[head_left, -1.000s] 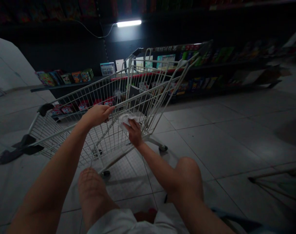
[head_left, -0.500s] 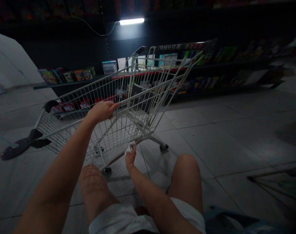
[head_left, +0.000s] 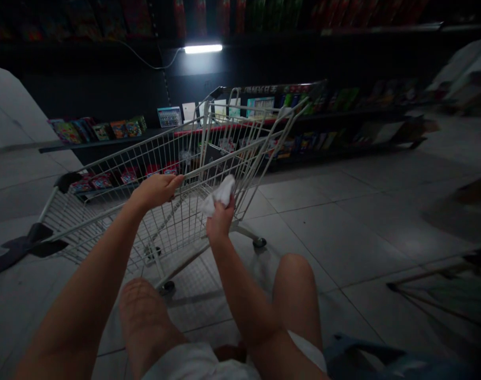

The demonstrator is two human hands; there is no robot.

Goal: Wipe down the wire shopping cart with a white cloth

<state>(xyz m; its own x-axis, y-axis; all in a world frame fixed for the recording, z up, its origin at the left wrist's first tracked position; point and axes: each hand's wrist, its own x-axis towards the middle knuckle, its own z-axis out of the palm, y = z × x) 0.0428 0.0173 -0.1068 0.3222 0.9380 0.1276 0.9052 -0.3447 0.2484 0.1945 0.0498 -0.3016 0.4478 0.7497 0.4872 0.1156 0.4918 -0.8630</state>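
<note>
**Near, at the body:** two bare knees (head_left: 143,311) (head_left: 296,285) below pale shorts (head_left: 189,364), set on the floor side of the cart.

**Right hand** (head_left: 220,220): raised, with the right fingers (head_left: 217,221) closed around a crumpled white cloth (head_left: 220,195). The cloth bunches above the fist, just beside the wire side of the cart, apparently not pressed to it.

**Left hand** (head_left: 155,192): the left fingers (head_left: 173,182) are closed around the top rail of a white wire shopping cart (head_left: 165,232).

**Work in hand, as judged:** one hand steadies the cart while the other holds the cloth at its side.

**Cart:** tilted, with a small dark caster wheel (head_left: 259,243) on the grey ceramic floor tiles (head_left: 343,232). Its basket looks bare of goods, though the wires blur in the dim light.

**Beyond:** low black shelves (head_left: 102,143) carry colourful boxed goods. A white fluorescent tube (head_left: 203,48) is lit overhead.
</note>
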